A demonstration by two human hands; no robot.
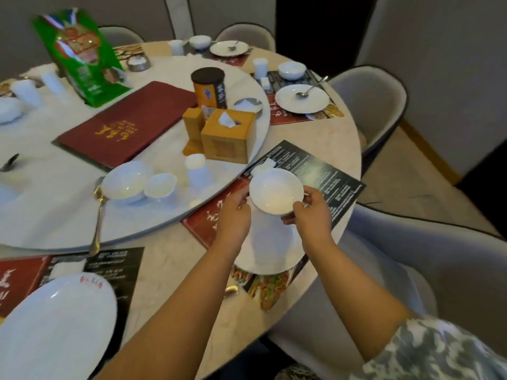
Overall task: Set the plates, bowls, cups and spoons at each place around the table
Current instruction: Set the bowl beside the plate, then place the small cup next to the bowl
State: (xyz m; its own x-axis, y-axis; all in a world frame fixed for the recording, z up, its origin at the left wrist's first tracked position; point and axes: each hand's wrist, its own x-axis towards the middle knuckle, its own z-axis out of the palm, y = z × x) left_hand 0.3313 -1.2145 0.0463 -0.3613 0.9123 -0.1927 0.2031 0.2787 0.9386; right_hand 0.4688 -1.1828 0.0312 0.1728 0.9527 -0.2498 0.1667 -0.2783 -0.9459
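Both hands, left hand [233,212] and right hand [310,212], grip the small white bowl [275,192] by its rim above the plate [270,259] beneath them, where a careless lowering could, I judge, knock the cup [199,168] beyond on the surface [170,259].

Red menu [124,120]; tissue box [229,135]; green bag [79,54]

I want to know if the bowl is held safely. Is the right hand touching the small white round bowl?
Touching. In the head view the right hand has its thumb over the near rim of the small white round bowl, with no gap.
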